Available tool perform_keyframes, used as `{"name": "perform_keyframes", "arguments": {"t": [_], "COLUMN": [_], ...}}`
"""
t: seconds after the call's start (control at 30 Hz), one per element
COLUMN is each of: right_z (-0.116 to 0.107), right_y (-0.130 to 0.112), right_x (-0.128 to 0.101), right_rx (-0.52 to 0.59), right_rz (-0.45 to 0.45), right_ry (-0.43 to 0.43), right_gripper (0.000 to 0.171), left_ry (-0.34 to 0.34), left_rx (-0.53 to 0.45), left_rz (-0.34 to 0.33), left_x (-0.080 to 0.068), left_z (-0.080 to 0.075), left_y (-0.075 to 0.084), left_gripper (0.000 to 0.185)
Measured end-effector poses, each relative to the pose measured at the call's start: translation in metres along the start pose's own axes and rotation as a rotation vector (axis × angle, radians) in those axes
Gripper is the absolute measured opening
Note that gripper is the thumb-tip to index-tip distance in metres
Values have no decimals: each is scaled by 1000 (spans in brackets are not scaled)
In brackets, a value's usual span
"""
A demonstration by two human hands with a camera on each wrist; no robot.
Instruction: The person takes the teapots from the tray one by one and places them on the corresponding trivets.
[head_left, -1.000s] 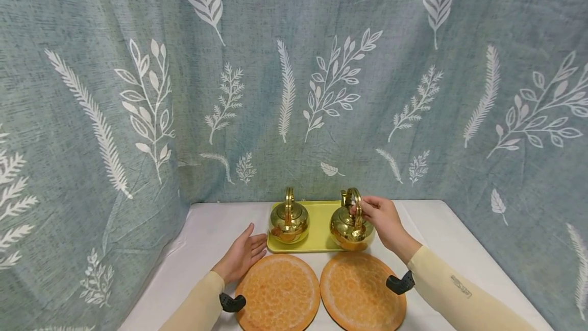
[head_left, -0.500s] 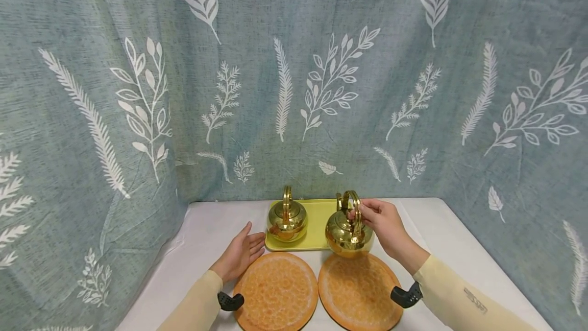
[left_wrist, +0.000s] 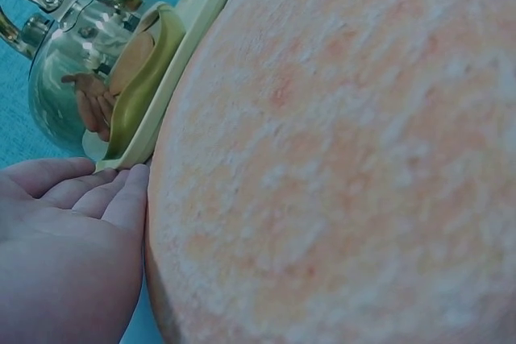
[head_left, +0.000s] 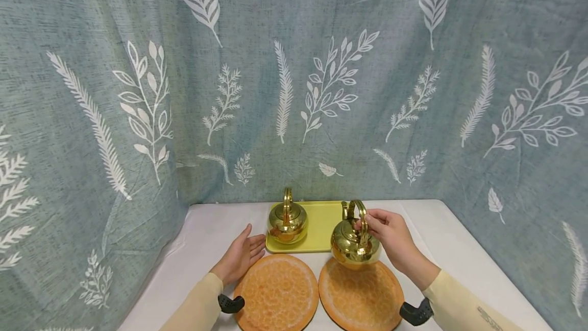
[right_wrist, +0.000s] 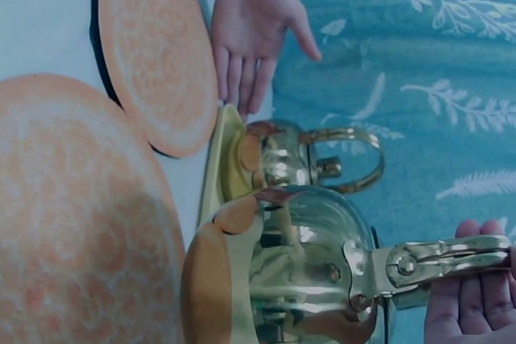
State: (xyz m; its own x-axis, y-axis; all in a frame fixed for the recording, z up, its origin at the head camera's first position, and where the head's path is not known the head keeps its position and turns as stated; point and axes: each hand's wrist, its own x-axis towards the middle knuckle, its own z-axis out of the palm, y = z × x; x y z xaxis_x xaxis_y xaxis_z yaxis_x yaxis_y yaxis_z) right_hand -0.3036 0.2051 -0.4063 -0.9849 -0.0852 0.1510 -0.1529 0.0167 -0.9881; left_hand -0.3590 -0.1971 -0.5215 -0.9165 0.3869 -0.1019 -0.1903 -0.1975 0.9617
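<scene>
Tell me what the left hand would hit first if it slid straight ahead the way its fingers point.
Most likely the yellow tray: the left hand lies flat on the table, fingertips almost at the tray's near-left corner. The kettle on the tray stands just behind that edge. Depth is hard to judge.

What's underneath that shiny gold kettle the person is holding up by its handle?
Under the held kettle lies the far edge of the right orange mat, near the yellow tray. The right hand grips its handle. Whether the kettle's base touches the mat is hidden.
</scene>
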Motion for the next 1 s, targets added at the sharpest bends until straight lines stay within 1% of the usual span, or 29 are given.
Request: {"name": "perform_keyframes", "arguments": {"t": [0.17,0.3,0.57,0.63,0.73,1.0], "right_z": [-1,-1,-3,-5,-7,-8], "right_y": [-2,-5,-8,-7,-4,5], "right_x": [-10,-18,-30,-34,-40,-51], "right_rx": [27,44,59,58,59,65], "right_rz": [-2,1,8,14,31,55], "right_ry": [23,27,42,47,56,80], "right_gripper": [26,26,26,26,25,25], "left_ry": [-1,10,11,2,4,22], "left_rx": [3,-1,-4,3,-13,-20], "left_rz": [7,6,13,17,8,0], "left_x": [0,0,1,0,1,-2], "left_z": [1,1,1,1,0,0], "left_y": [1,1,2,2,0,-2], "left_gripper": [105,104,105,106,106,109]}}
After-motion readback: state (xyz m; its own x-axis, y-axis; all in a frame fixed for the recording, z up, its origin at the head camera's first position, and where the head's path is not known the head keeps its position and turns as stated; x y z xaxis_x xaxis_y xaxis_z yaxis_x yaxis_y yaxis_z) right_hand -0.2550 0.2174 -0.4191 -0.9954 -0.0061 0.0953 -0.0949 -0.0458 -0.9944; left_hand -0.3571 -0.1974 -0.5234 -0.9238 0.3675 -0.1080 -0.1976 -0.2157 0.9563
